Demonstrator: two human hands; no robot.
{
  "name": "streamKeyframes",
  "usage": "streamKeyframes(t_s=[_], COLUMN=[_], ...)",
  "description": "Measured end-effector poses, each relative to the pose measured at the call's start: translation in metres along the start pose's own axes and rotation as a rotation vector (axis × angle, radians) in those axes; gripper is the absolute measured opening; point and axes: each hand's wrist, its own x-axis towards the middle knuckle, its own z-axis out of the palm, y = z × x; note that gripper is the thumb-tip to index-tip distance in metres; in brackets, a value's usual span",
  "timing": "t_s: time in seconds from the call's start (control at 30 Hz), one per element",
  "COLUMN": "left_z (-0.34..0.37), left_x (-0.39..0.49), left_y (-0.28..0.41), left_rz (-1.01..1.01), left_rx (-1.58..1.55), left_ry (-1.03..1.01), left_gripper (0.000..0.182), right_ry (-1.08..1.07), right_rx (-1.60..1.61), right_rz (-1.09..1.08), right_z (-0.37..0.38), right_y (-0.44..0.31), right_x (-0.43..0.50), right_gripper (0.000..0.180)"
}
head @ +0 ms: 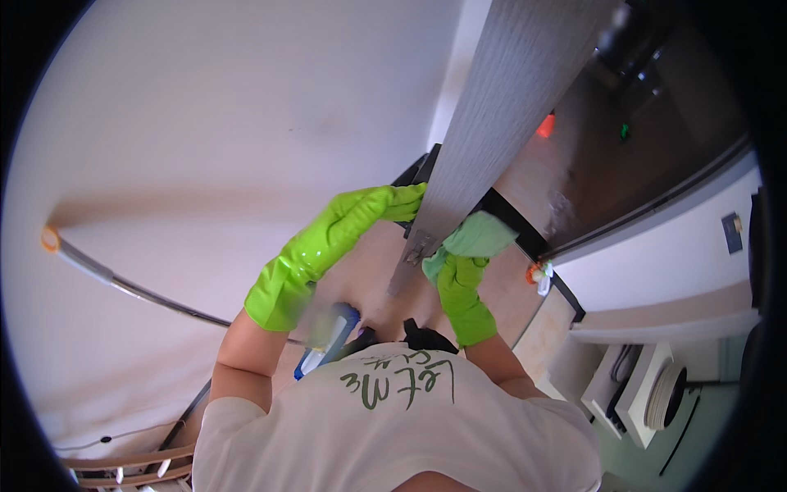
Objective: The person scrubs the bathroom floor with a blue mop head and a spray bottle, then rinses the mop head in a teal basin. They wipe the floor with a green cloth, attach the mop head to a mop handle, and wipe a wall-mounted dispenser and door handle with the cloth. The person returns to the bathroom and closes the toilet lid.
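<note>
A grey wood-grain door (492,117) stands edge-on before me, with a metal latch plate (420,246) low in its visible edge. My left hand (344,227), in a bright green rubber glove, lies with its fingers against the door's left side. On the other side my right hand (464,289), gloved alike, grips a pale green cloth (482,235) close to the door's edge. Part of the cloth hangs beside the latch plate. The fingertips of my right hand are partly hidden by the cloth.
A mop with a blue-edged head (329,341) leans by the left wall, its pole (172,307) rising left. Bottles (541,277) stand on the floor at right, near a dark threshold (522,224). White shelving (633,393) is at lower right, slatted wooden furniture (129,461) at lower left.
</note>
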Motion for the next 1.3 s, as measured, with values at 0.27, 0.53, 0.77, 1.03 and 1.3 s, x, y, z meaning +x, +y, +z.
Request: streamKeyframes(t_s=[0.27, 0.53, 0.77, 1.03, 1.3], left_z=[0.078, 0.128, 0.146, 0.132, 0.119], left_x=[0.040, 0.035, 0.026, 0.036, 0.053], left_y=[-0.050, -0.077, -0.082, -0.083, -0.062], left_rz=[0.236, 0.205, 0.181, 0.164, 0.459], left_rx=[-0.117, -0.009, 0.039, 0.079, 0.321], left_ry=[0.124, 0.243, 0.281, 0.132, -0.132], left_gripper=[0.036, 0.037, 0.038, 0.041, 0.044], right_ry=[-0.299, -0.533, -1.033, -0.031, 0.280], right_rx=[-0.302, -0.019, 0.051, 0.435, 0.657], right_rz=[0.155, 0.799, 1.009, 0.815, 1.548], right_z=[-0.055, -0.039, -0.034, -0.076, -0.056], right_y=[0.032, 0.151, 0.173, 0.027, 0.036], right_x=[-0.066, -0.018, -0.015, -0.144, -0.131], right_gripper=[0.038, 0.025, 0.035, 0.020, 0.027])
